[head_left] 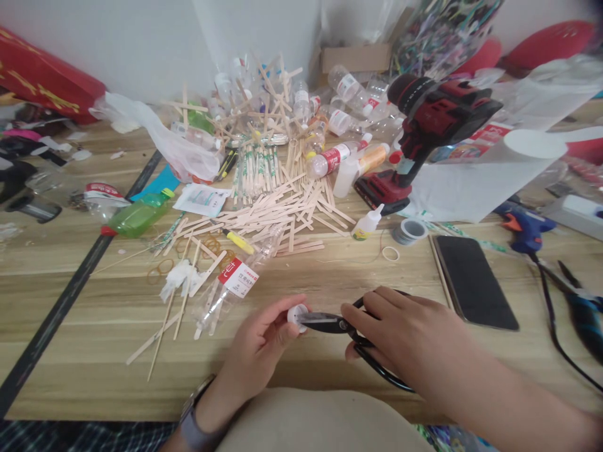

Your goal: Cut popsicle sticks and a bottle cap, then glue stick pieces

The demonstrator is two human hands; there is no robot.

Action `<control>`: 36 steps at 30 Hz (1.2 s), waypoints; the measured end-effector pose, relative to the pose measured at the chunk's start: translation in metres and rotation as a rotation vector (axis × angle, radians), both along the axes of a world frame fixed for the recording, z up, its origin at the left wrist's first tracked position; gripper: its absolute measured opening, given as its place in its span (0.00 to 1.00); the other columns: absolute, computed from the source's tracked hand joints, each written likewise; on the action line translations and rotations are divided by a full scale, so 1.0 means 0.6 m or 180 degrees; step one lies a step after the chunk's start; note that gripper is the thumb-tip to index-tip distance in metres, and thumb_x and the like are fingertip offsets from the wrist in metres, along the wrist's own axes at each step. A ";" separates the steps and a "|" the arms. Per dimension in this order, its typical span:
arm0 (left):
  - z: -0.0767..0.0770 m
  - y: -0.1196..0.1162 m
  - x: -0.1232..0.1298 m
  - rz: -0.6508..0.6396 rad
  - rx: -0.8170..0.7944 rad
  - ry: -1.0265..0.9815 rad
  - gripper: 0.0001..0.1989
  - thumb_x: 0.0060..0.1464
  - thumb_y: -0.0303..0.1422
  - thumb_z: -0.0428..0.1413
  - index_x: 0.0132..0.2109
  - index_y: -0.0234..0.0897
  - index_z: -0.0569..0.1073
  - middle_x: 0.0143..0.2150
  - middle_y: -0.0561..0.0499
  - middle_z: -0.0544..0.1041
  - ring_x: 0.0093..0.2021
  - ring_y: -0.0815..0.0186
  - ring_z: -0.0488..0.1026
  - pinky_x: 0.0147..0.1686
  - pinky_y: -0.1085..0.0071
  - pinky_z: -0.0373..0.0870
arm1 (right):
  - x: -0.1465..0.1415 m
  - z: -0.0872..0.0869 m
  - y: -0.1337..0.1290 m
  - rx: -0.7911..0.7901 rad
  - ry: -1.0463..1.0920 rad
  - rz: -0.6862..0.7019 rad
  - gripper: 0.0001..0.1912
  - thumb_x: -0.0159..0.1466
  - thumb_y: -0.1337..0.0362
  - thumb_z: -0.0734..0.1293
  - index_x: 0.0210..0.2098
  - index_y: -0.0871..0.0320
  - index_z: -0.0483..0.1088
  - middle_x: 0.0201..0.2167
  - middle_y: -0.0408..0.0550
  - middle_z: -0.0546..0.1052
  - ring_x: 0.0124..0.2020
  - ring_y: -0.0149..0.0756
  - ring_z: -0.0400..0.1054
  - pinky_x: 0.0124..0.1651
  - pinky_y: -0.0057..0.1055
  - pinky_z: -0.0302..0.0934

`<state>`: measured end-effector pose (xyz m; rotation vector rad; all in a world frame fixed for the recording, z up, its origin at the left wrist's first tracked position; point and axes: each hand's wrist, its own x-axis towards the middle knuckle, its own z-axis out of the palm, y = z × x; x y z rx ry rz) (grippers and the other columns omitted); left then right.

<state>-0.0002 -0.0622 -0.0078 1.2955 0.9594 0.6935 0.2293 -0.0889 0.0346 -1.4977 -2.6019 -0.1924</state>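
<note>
Between the thumb and fingers of my left hand (264, 339) is a white bottle cap (297, 317), its hollow side turned toward the right. My right hand (396, 326) grips a pair of black-handled scissors (325, 322) around the pivot and handles. The blades look closed together, and their tip reaches into the cap. Just beyond my left hand lies a clear plastic bottle (235, 282) with a red and white label. A black phone (473, 279) rests to the right of my right hand.
Loose craft sticks (264, 213) are heaped mid-table. A red and black cordless drill (424, 125) stands behind a small glue bottle (368, 223) and a tape roll (411, 231). A blue glue gun (525, 226) lies right, its cable trailing forward. A green bottle (141, 213) lies left.
</note>
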 end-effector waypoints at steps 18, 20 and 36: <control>0.003 0.000 -0.002 -0.0172 0.0084 0.0135 0.21 0.61 0.45 0.52 0.56 0.42 0.73 0.46 0.48 0.80 0.39 0.64 0.77 0.41 0.71 0.74 | 0.004 0.000 -0.006 0.0048 -0.0029 0.0034 0.10 0.58 0.54 0.71 0.35 0.52 0.71 0.24 0.41 0.72 0.27 0.37 0.67 0.25 0.34 0.46; 0.005 0.000 -0.002 -0.0173 0.0070 0.0147 0.21 0.61 0.45 0.52 0.56 0.42 0.73 0.46 0.48 0.80 0.39 0.64 0.77 0.41 0.71 0.74 | 0.003 0.002 -0.006 -0.0033 -0.0058 0.0055 0.10 0.59 0.55 0.70 0.35 0.52 0.71 0.24 0.41 0.72 0.27 0.37 0.67 0.25 0.34 0.46; 0.001 -0.005 -0.002 -0.0288 0.0113 0.0269 0.22 0.63 0.46 0.50 0.58 0.40 0.71 0.47 0.47 0.79 0.37 0.65 0.76 0.39 0.71 0.74 | 0.004 -0.003 -0.009 -0.0234 -0.0069 0.0224 0.07 0.60 0.59 0.70 0.33 0.55 0.69 0.23 0.43 0.73 0.25 0.36 0.67 0.23 0.32 0.44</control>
